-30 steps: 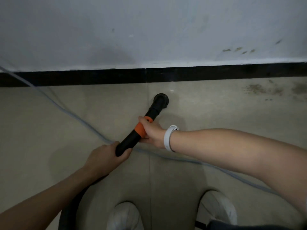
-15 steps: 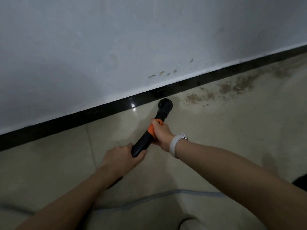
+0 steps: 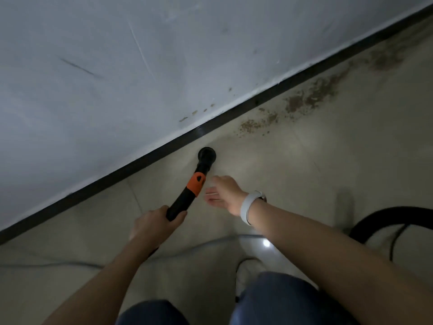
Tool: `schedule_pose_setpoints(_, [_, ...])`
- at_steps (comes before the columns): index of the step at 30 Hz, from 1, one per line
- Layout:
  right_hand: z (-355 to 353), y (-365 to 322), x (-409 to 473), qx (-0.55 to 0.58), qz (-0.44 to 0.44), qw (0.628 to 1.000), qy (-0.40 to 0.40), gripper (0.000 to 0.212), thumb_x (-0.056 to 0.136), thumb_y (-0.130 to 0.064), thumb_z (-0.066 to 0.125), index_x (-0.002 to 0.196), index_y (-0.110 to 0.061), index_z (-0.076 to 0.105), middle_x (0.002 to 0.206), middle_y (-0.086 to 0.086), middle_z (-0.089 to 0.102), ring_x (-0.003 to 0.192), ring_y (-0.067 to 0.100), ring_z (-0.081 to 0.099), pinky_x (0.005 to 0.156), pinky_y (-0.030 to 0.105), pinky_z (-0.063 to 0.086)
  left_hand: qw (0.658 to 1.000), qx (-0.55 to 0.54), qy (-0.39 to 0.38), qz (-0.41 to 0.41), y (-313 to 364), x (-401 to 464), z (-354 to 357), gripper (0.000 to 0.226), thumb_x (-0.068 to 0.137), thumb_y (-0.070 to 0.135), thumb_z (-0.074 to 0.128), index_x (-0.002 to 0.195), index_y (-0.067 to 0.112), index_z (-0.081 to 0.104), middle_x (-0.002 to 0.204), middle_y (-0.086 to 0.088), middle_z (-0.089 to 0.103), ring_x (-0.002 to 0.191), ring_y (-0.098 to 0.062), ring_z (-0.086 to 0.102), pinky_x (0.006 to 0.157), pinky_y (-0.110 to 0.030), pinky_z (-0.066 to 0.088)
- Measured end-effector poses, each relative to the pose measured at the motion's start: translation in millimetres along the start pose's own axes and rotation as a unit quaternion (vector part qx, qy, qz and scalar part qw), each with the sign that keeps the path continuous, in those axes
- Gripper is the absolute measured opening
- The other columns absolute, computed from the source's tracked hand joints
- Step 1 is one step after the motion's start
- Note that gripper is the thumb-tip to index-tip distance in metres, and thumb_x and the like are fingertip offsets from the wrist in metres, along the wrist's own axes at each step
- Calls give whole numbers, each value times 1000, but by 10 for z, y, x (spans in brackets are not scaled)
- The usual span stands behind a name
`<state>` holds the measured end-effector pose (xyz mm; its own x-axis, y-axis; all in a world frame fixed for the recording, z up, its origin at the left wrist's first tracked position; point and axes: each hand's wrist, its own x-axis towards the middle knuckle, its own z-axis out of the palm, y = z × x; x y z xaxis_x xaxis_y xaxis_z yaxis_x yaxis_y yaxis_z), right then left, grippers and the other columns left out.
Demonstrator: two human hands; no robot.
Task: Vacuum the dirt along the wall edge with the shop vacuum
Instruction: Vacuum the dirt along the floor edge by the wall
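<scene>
The black vacuum wand [image 3: 185,199] with an orange collar [image 3: 196,183] points at the floor, its round nozzle [image 3: 207,155] close to the black baseboard [image 3: 234,114]. My left hand [image 3: 154,222] grips the wand's lower end. My right hand [image 3: 223,191], with a white wristband, hovers just right of the orange collar, fingers apart and blurred, holding nothing. Brown dirt [image 3: 304,102] lies scattered on the beige tile floor along the baseboard, up and to the right of the nozzle.
The white wall [image 3: 140,66] runs diagonally from lower left to upper right. A black hose [image 3: 384,215] loops at the right with a thin dark cord beside it. A pale cord [image 3: 210,245] crosses the floor near my knees.
My right hand has let go of the orange collar and moved off to the right. The view has swung right, showing more dirt along the wall and the hose at the right.
</scene>
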<state>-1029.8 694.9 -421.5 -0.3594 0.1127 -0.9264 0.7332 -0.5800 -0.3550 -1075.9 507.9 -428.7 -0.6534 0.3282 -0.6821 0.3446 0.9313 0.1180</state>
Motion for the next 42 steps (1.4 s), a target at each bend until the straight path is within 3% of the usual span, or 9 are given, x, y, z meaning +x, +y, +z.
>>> schedule_pose_setpoints(9, [-438,-206,-2243,59,0,996,72,14,100,-18,38,109,-13,47,83,5,59,68,16,57,69,29,50,978,-185,-26,-92,220,-1947,-1365,35,89,54,48,83,20,55,64,-8,65,57,-22,63,58,-33,51])
schedule_pose_setpoints(13, [-597,-304,-3251,-172,-87,978,77,15,96,-17,42,101,-17,57,87,-3,58,86,19,57,68,23,44,965,-236,-24,-111,553,-2750,-1962,39,90,49,50,72,15,56,57,-8,65,52,-22,62,59,-33,51])
schedule_pose_setpoints(16, [-736,-488,-3874,-381,-142,912,59,37,98,-23,41,133,-12,47,123,6,58,115,22,54,89,26,41,962,-247,-38,-106,804,-3168,-2332,37,89,51,50,72,19,56,55,-7,65,51,-22,63,59,-36,53])
schedule_pose_setpoints(20, [-772,-813,-4455,-501,-207,840,39,45,99,-27,39,141,-12,37,133,14,51,122,27,48,98,36,42,965,-248,-50,-66,1182,-3529,-2859,31,91,48,49,78,21,55,55,-4,62,49,-17,60,52,-26,48])
schedule_pose_setpoints(22, [-730,-1029,-4670,-479,-210,851,38,46,99,-28,40,141,-10,36,135,13,50,124,27,48,100,35,41,964,-259,-38,-42,1387,-3662,-3097,27,92,43,49,78,21,54,54,-2,60,47,-14,57,49,-22,43])
schedule_pose_setpoints(26, [-536,-1588,-4911,-231,-140,963,14,60,98,-39,44,145,-7,26,121,6,52,114,23,55,98,30,45,954,-298,-34,2,1795,-3766,-3500,24,93,40,48,79,22,53,54,1,59,46,-13,56,50,-20,44])
schedule_pose_setpoints(31, [-491,-2447,-4861,29,-105,993,36,54,93,-29,54,137,-7,31,124,13,50,103,23,55,66,28,53,955,-285,-67,54,2209,-3592,-3888,28,94,42,46,78,21,54,53,3,57,41,-7,52,47,-16,42])
schedule_pose_setpoints(36, [-791,-3130,-4777,-13,-72,993,92,53,93,-27,53,135,-4,32,120,13,49,106,27,54,62,32,54,952,-283,-83,80,2565,-3201,-4274,32,92,49,44,82,21,58,53,2,59,46,-15,56,55,-25,46])
schedule_pose_setpoints(42, [-1047,-3642,-4664,-127,-97,980,115,61,90,-36,55,136,-3,32,111,10,50,110,31,55,97,47,48,947,-308,-66,67,3024,-2962,-4446,34,93,48,44,87,18,59,55,4,59,49,-15,57,59,-29,49])
